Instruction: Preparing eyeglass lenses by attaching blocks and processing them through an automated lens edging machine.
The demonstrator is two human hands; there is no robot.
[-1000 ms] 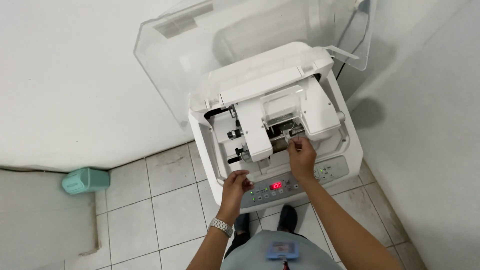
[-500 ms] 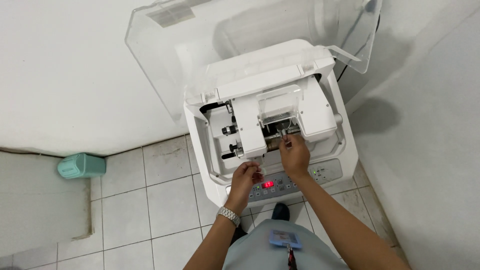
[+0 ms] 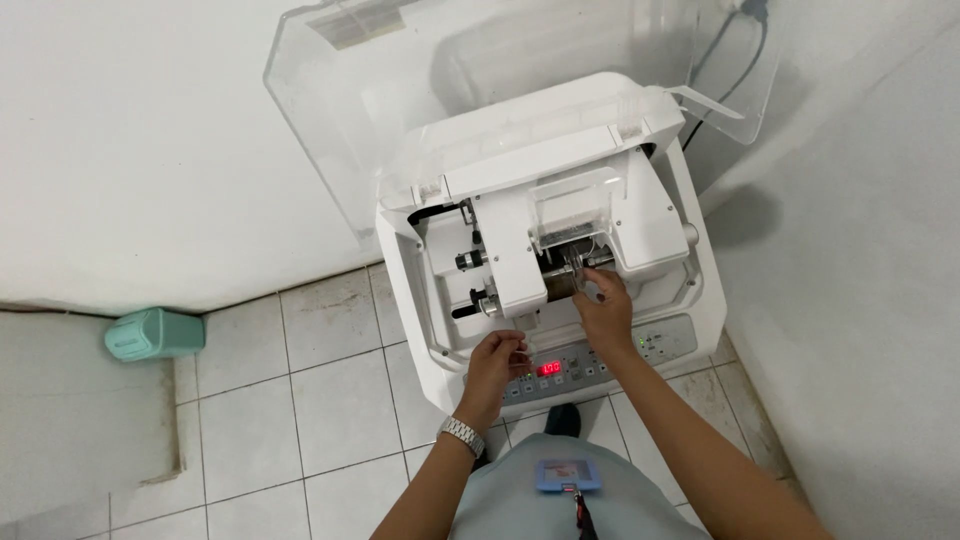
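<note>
Right hand (image 3: 603,310) is reaching into the open white machine (image 3: 545,250), fingers pinched at a small clear lens (image 3: 590,287) by the dark shaft (image 3: 560,283), though the lens is so see-through I can't tell if it's properly gripped or just touched. Left hand (image 3: 497,362) sits curled at the panel (image 3: 580,365) near the red display (image 3: 549,368), fingertips hidden, so no idea if it's pressing anything. The raised clear lid (image 3: 400,90) gets cut off at the top edge.

We see a white machine (image 3: 640,215) with a clear lid (image 3: 330,130) and red display (image 3: 549,368). A mint-green container (image 3: 150,334) lies on the pale grey floor tiles (image 3: 330,410).
</note>
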